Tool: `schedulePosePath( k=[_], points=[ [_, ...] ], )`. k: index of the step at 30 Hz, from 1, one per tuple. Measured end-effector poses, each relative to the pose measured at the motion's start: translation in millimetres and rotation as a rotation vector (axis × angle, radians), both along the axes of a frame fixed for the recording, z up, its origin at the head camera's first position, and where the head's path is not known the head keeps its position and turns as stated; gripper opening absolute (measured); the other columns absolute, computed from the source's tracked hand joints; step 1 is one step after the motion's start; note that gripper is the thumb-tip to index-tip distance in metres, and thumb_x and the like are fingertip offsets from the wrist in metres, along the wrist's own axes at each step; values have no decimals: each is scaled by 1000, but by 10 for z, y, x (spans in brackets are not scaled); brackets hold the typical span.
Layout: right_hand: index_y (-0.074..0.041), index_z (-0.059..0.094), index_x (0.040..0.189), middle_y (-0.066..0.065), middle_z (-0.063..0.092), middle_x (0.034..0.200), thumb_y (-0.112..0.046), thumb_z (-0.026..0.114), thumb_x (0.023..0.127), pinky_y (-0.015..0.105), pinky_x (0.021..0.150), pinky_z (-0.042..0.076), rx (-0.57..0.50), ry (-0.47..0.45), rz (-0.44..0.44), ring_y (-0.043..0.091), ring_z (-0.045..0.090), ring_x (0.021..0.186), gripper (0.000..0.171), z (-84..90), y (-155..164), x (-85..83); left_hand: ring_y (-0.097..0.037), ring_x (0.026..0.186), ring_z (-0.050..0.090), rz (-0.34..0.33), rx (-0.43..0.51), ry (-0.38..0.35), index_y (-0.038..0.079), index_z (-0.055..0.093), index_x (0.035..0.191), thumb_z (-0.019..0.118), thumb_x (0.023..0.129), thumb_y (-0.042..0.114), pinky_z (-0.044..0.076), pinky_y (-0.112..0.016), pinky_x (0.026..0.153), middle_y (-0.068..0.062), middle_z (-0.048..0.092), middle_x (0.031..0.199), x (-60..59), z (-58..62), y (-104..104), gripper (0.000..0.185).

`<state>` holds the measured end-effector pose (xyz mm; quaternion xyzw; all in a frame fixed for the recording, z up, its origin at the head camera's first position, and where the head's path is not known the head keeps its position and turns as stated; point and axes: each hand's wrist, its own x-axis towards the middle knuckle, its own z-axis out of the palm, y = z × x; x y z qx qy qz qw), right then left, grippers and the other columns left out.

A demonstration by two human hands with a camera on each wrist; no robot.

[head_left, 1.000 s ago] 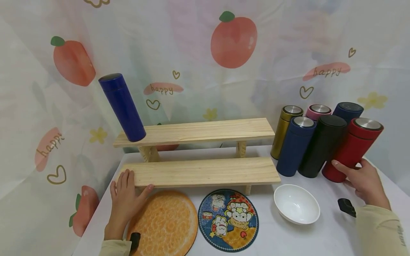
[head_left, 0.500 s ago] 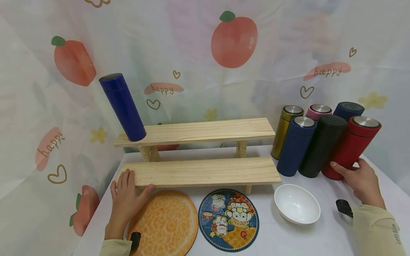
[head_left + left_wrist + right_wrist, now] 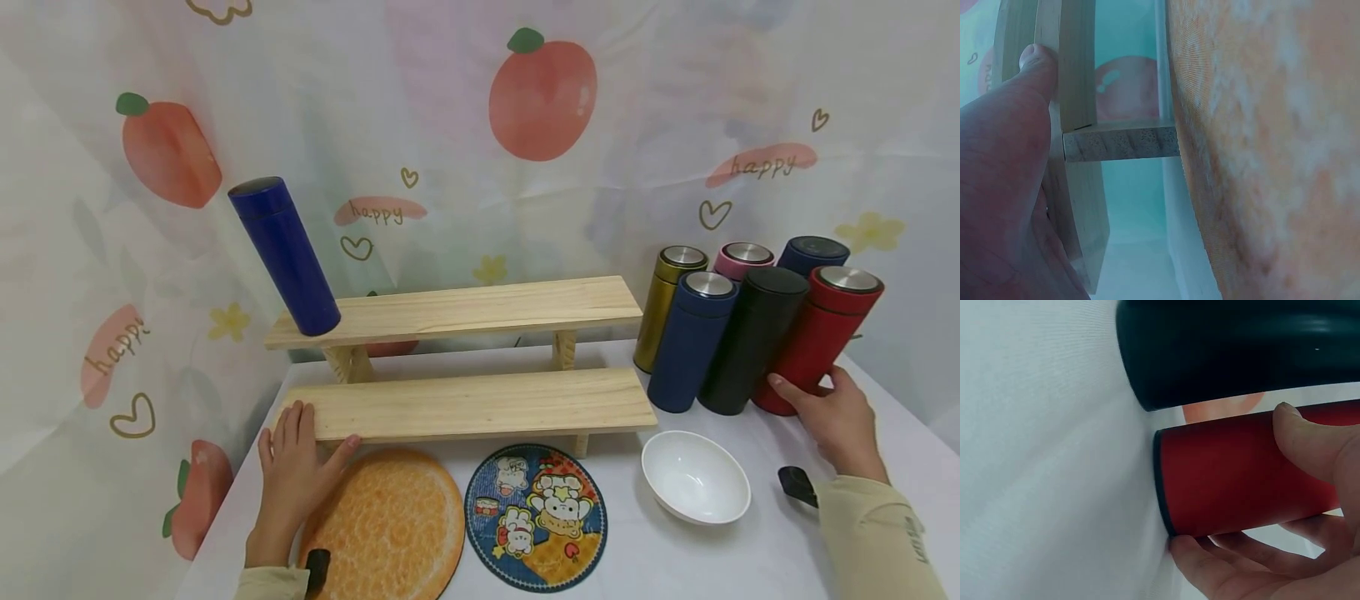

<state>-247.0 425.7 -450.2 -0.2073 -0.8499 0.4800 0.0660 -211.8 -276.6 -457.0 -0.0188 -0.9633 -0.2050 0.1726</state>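
Observation:
On the right of the head view, a red thermos flask (image 3: pixel 825 342) with a steel-topped lid stands at the front of a flask group. My right hand (image 3: pixel 840 425) grips its lower part; in the right wrist view the thumb (image 3: pixel 1313 444) lies along one side and the fingers curl under the other. Left of it, a narrow gap away, is a black flask (image 3: pixel 1229 350). My left hand (image 3: pixel 288 475) rests at the left end of the lower board of a two-tier wooden shelf (image 3: pixel 480 404), fingers extended over the top, thumb along the front edge.
A tall blue flask (image 3: pixel 288 258) stands on the upper board's left end. Gold (image 3: pixel 663 308), navy (image 3: pixel 692 342), pink (image 3: pixel 742 258) and dark blue (image 3: pixel 813 254) flasks surround the black one. In front lie an orange round mat (image 3: pixel 390 525), a cartoon mat (image 3: pixel 536 517) and a white bowl (image 3: pixel 696 477).
The red flask has slid slightly left and back towards the black one, my right hand moving with it. My left hand stays on the shelf.

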Motion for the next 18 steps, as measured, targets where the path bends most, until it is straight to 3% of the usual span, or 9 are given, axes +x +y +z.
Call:
schedulePosePath(
  k=[18],
  points=[
    [9,-4,165,43,9,167,-43,59,108,80,101,39,17,4,10,71,27,142,99,29,-65,13,-53,156,14,2,-9,-33,-13,26,162,66,101,60,-1,-71,121,-36,22,167,16,29,8,103]
  ],
)
